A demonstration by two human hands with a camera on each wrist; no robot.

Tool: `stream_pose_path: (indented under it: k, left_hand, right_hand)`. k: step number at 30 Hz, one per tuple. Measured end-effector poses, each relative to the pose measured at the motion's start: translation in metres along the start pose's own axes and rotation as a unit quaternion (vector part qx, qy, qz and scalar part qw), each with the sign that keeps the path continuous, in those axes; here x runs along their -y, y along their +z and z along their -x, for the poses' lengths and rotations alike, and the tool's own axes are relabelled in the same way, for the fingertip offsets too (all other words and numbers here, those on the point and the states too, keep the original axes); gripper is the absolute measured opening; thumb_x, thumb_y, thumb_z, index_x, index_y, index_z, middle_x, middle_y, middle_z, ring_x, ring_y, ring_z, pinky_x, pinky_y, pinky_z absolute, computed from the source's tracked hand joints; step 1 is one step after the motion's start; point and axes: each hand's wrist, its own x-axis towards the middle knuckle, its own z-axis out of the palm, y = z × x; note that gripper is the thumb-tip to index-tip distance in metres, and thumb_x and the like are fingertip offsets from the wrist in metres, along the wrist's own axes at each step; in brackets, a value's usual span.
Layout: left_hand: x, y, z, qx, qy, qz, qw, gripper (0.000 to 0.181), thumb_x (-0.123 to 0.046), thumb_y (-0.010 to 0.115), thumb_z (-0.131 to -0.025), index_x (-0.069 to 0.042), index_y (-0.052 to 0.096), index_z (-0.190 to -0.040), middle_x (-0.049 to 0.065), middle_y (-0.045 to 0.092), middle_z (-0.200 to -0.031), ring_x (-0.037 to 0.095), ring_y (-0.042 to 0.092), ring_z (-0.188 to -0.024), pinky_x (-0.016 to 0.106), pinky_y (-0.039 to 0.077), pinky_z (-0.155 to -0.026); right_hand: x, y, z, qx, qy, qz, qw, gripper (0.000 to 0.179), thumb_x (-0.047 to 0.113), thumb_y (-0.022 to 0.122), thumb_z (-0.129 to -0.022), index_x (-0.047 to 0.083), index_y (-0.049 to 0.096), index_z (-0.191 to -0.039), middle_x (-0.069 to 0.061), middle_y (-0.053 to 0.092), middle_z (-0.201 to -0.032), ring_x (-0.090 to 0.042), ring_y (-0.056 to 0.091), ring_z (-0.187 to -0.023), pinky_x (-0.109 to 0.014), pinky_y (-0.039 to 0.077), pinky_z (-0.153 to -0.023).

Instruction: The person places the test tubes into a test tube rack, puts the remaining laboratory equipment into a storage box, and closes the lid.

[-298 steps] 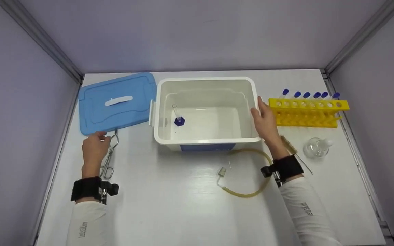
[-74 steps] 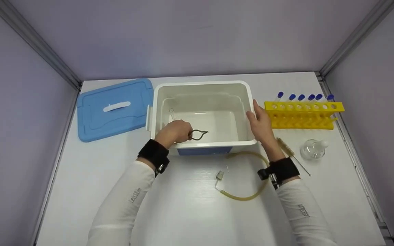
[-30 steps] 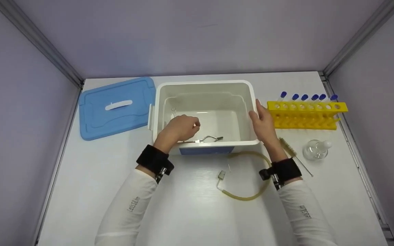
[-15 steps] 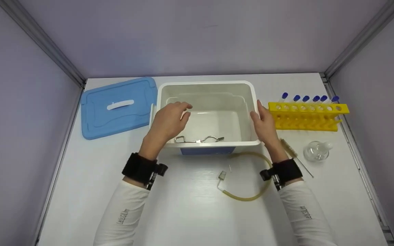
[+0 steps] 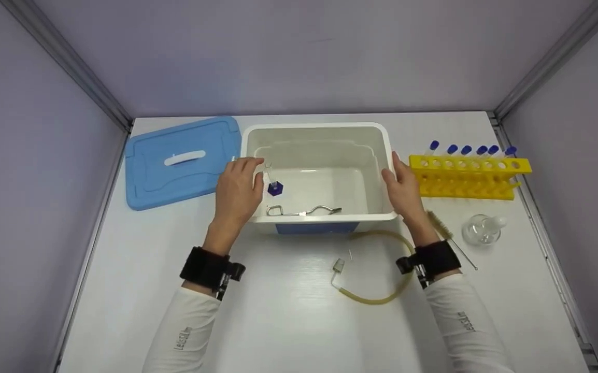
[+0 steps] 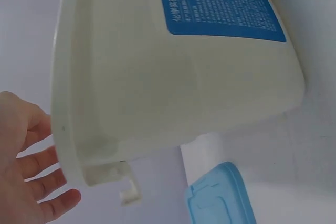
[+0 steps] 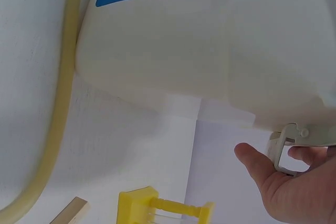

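Note:
A white storage box (image 5: 325, 218) stands in the middle of the table. Metal crucible tongs (image 5: 304, 213) lie inside it along the near wall. Behind their left end a small measuring cylinder (image 5: 275, 188) with a blue hexagonal base stands on the box floor. My left hand (image 5: 238, 189) is at the box's left rim, fingers loosely bent and holding nothing; the left wrist view shows its fingers (image 6: 44, 182) spread beside the rim. At the right side my right hand (image 5: 403, 189) holds the box, thumb over the rim, fingers outside around the white handle (image 7: 283, 148).
Left of the box lies its blue lid (image 5: 182, 168). To the right stand a yellow rack (image 5: 465, 191) with several blue-capped test tubes, a glass bottle (image 5: 480, 230) and a test tube brush (image 5: 440, 225). Rubber tubing (image 5: 376, 300) with a stopper (image 5: 338, 265) lies in front.
My left hand took the tongs from the left of the table, laid them in the box and let go. It has since drawn back to the left rim. My right hand stayed put.

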Motion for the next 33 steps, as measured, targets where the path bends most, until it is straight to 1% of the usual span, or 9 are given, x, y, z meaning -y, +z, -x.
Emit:
stream_pose_path:
  k: [4, 7, 11, 15, 20, 23, 27, 30, 33]
  left_hand:
    - [0.011, 0.011, 0.002, -0.004, -0.051, -0.002, 0.9987, 0.037, -0.014, 0.057, -0.097, -0.006, 0.059, -0.133, 0.02, 0.058, -0.137, 0.04, 0.052, -0.129, 0.055, 0.047, -0.1]
    - [0.02, 0.018, 0.002, 0.016, -0.103, 0.033, 0.994, 0.047, -0.013, 0.055, -0.097, -0.004, 0.05, -0.143, 0.024, 0.052, -0.142, 0.042, 0.049, -0.131, 0.055, 0.043, -0.106]
    - [0.024, 0.024, 0.001, 0.029, -0.144, 0.074, 0.9863, 0.054, -0.01, 0.051, -0.098, -0.004, 0.041, -0.15, 0.025, 0.055, -0.14, 0.043, 0.053, -0.126, 0.052, 0.044, -0.105]
    - [0.023, 0.026, 0.002, 0.029, -0.157, 0.081, 0.9839, 0.054, -0.01, 0.048, -0.099, -0.006, 0.039, -0.152, 0.023, 0.059, -0.136, 0.041, 0.057, -0.121, 0.051, 0.047, -0.101]
    - [0.022, 0.024, 0.003, 0.026, -0.171, 0.082, 0.9815, 0.054, -0.011, 0.05, -0.099, -0.008, 0.04, -0.152, 0.023, 0.062, -0.131, 0.039, 0.06, -0.116, 0.051, 0.049, -0.097]
    - [0.021, 0.024, 0.003, 0.029, -0.176, 0.081, 0.9807, 0.054, -0.012, 0.05, -0.099, -0.009, 0.04, -0.152, 0.023, 0.062, -0.132, 0.04, 0.061, -0.116, 0.05, 0.05, -0.095]
    - [0.02, 0.024, 0.003, 0.037, -0.174, 0.072, 0.9815, 0.054, -0.012, 0.05, -0.099, -0.009, 0.04, -0.152, 0.022, 0.061, -0.134, 0.04, 0.061, -0.116, 0.05, 0.051, -0.093]
    - [0.018, 0.023, 0.003, 0.035, -0.167, 0.065, 0.9832, 0.053, -0.012, 0.05, -0.099, -0.008, 0.041, -0.151, 0.023, 0.061, -0.133, 0.04, 0.061, -0.116, 0.05, 0.052, -0.092]
    - [0.017, 0.023, 0.003, 0.024, -0.161, 0.065, 0.9845, 0.053, -0.01, 0.051, -0.098, -0.007, 0.042, -0.15, 0.023, 0.063, -0.13, 0.041, 0.062, -0.113, 0.05, 0.052, -0.089]
  right_hand:
    - [0.001, -0.001, 0.002, 0.007, 0.0, -0.006, 1.0, 0.056, 0.02, 0.046, -0.104, 0.006, 0.027, -0.156, -0.013, 0.028, -0.163, -0.029, 0.029, -0.151, -0.048, 0.032, -0.12]
    - [0.013, -0.001, 0.008, 0.018, 0.007, -0.01, 0.9998, 0.056, 0.019, 0.044, -0.105, 0.004, 0.025, -0.156, -0.014, 0.025, -0.164, -0.03, 0.026, -0.152, -0.049, 0.03, -0.121]
    - [0.021, -0.002, 0.01, 0.023, 0.017, -0.01, 0.9995, 0.056, 0.017, 0.043, -0.105, 0.003, 0.023, -0.156, -0.016, 0.024, -0.164, -0.031, 0.025, -0.152, -0.05, 0.029, -0.121]
    - [0.005, -0.002, 0.003, 0.01, 0.008, -0.012, 0.9998, 0.056, 0.02, 0.045, -0.105, 0.006, 0.025, -0.156, -0.013, 0.027, -0.163, -0.03, 0.028, -0.151, -0.05, 0.032, -0.12]
    - [0.003, -0.001, 0.003, -0.004, 0.005, 0.0, 1.0, 0.058, 0.022, 0.048, -0.103, 0.007, 0.029, -0.155, -0.014, 0.032, -0.161, -0.03, 0.033, -0.149, -0.049, 0.033, -0.119]
    - [0.004, -0.004, 0.004, -0.006, 0.031, 0.016, 0.9994, 0.064, 0.031, 0.051, -0.102, 0.009, 0.026, -0.157, -0.014, 0.03, -0.162, -0.029, 0.03, -0.151, -0.046, 0.028, -0.123]
    - [0.007, -0.016, 0.009, -0.003, 0.083, 0.025, 0.9962, 0.076, 0.051, 0.049, -0.1, 0.016, 0.019, -0.16, -0.015, 0.025, -0.165, -0.033, 0.029, -0.152, -0.048, 0.026, -0.124]
    - [0.007, -0.03, 0.014, -0.013, 0.098, 0.027, 0.9947, 0.074, 0.059, 0.043, -0.099, 0.018, 0.026, -0.158, -0.014, 0.031, -0.162, -0.035, 0.035, -0.148, -0.051, 0.03, -0.121]
    - [0.004, -0.045, 0.021, -0.03, 0.082, 0.037, 0.9955, 0.07, 0.058, 0.044, -0.099, 0.013, 0.039, -0.153, -0.014, 0.042, -0.157, -0.034, 0.042, -0.143, -0.05, 0.034, -0.119]
